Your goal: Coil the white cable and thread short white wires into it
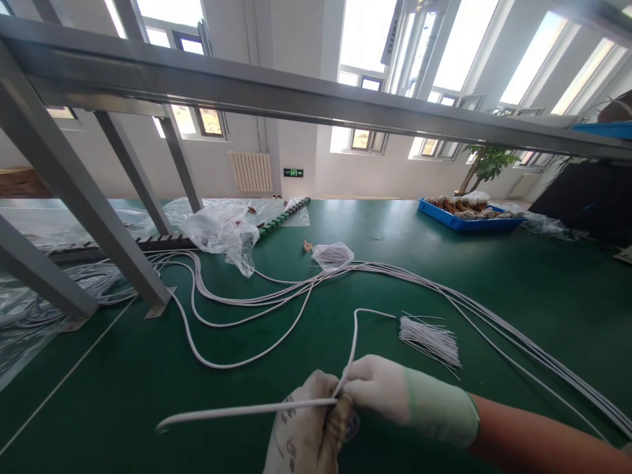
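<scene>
Both hands wear pale work gloves and meet low in the centre, over the green table. My left hand (pixel 303 424), in a glove with dark print, is closed around a grey-white cable (pixel 247 409), one end of which sticks out to the left. Close beside it, my right hand (pixel 372 388) pinches the same cable where another stretch rises and bends off to the right. A small coil shows partly beneath the fingers; the gloves hide how the cable runs there. To the right of the raised stretch lies a bundle of thin white ties (pixel 429 340).
Several long cables (pixel 276 299) run across the green table (pixel 316 342). A bagged bundle of ties (pixel 333 255) and crumpled clear plastic (pixel 222 230) lie beyond. Grey metal posts (pixel 93 184) stand at left, under a crossbar (pixel 296 99). A blue tray (pixel 464 220) with parts is far right.
</scene>
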{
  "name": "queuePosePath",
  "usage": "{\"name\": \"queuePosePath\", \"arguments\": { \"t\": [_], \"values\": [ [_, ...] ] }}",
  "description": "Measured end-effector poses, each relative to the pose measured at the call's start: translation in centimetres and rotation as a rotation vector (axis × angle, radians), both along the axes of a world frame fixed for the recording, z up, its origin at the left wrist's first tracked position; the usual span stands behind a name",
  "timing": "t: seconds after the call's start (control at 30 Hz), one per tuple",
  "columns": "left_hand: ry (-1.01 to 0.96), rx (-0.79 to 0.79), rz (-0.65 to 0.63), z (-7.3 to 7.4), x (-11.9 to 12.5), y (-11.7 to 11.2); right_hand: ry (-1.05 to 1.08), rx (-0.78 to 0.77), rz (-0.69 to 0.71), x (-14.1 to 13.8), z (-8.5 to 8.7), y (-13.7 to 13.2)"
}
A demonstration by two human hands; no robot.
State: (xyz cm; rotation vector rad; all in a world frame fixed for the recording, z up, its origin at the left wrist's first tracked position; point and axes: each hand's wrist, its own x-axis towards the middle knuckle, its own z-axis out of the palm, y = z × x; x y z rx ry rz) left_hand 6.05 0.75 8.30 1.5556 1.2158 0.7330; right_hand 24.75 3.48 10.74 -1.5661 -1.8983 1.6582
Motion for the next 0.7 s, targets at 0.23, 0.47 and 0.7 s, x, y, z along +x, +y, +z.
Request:
{"name": "queuePosePath", "arguments": {
  "t": [0.23, 0.47, 0.7],
  "values": [
    [-0.324, -0.282, 0.284, 1.2, -0.4, 0.2, 0.252, 0.435, -0.110, 1.3, -0.5, 0.0],
    [-0.464, -0.334, 0.287, 1.7, 0.2, -0.3, 0.171, 0.874, 0.176, 1.0, -1.4, -0.1],
    [-0.143, -0.027, 0.072, -0.5, -0.1, -0.3, 0.015, 0.187, 0.027, -0.3, -0.4, 0.5]
  ]
}}
